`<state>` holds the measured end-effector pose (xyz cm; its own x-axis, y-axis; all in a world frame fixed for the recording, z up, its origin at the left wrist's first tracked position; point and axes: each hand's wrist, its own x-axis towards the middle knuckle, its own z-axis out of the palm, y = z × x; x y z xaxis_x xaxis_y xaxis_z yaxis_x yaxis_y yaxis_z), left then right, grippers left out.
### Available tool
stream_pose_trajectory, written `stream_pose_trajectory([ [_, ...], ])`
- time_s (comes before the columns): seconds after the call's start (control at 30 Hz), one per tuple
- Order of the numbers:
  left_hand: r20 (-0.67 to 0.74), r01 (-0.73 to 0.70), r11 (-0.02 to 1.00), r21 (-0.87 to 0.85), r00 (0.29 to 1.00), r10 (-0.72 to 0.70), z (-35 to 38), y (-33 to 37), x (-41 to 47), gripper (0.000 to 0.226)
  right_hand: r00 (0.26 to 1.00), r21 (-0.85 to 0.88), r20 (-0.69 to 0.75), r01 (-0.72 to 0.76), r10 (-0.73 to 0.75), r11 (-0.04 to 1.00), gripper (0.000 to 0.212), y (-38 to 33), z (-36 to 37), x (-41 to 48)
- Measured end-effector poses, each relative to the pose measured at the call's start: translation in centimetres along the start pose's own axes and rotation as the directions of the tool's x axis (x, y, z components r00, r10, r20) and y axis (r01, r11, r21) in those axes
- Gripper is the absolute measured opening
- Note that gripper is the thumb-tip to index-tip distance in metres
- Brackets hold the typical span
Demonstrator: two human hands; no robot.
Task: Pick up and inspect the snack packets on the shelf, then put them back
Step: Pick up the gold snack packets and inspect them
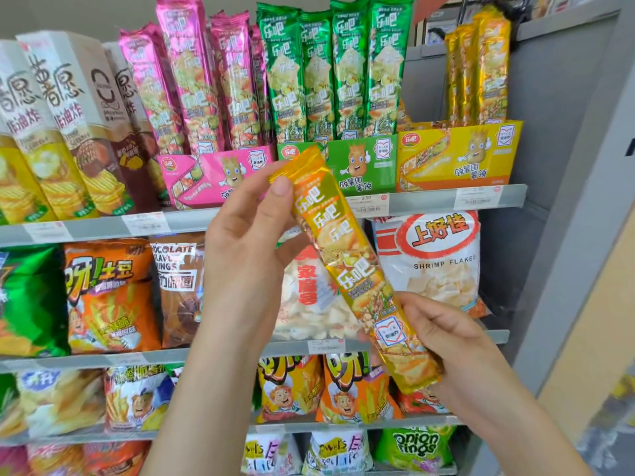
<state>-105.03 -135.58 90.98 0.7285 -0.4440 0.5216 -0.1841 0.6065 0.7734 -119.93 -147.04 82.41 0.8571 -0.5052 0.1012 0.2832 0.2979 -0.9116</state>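
Your left hand point(247, 242) fingers pinch the packet point(350, 266) top, right hand point(443, 331) fingers the bottom, label facing you mid-frame, probably for reading.

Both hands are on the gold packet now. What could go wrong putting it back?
The gold packet is glossy and held only near its ends by the left hand and right hand; it could slip.
The yellow box holds tall standing packets; sliding it in may topple them.
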Motion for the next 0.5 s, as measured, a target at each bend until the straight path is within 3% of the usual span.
stream_pose_trajectory([
  [0.33, -0.156, 0.028, 0.999, -0.029, 0.987, -0.032, 0.8, -0.6, 0.4, 0.007, 0.998, 0.083, -0.001, -0.068, 0.068, 0.994, 0.039, 0.3, -0.2, 0.0],
  [0.43, -0.146, -0.019, 1.0, -0.009, 0.989, 0.017, 1.4, -0.6, 0.6, 0.015, 0.996, 0.019, -0.031, -0.088, 0.088, 0.996, 0.042, 0.8, -0.8, -0.1],
  [0.5, -0.115, -0.073, 0.997, 0.025, 0.991, 0.076, 1.9, -0.4, 0.9, 0.013, 0.991, -0.133, -0.109, -0.089, 0.074, 0.987, 0.06, 1.2, -1.4, 0.1],
])
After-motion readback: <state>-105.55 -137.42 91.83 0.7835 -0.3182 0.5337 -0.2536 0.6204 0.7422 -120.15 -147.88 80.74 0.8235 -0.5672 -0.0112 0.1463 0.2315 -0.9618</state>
